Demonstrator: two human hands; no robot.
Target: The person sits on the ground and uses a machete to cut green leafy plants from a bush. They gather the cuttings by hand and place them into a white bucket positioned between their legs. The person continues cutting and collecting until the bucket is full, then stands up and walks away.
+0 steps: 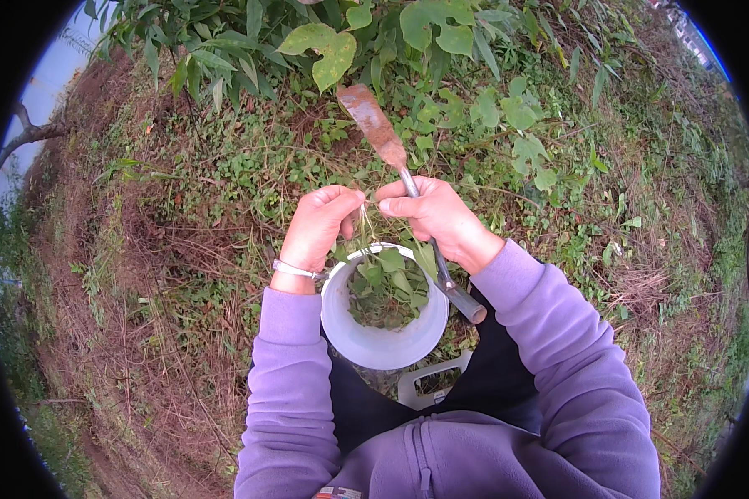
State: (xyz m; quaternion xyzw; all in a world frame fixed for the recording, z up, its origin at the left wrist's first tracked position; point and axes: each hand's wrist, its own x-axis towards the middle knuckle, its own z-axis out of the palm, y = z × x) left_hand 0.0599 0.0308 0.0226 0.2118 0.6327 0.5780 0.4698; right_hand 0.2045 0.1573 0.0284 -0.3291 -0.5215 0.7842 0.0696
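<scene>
My left hand pinches the pale stem end of a leafy green plant, whose leaves hang down over the bucket. Close by on the right, my right hand has its fingers around the metal shaft of a long hand trowel. The trowel's flat, soil-covered blade points up and away, and its handle end lies beside the bucket's right rim. Thumb and forefinger of that hand are near the stems; whether they touch them I cannot tell. The white plastic bucket stands between my legs with green leaves inside.
Low green weeds and dry brown stalks cover the ground. Leafy branches hang in at the top. A pale plastic handle shows below the bucket. A bare branch is at far left.
</scene>
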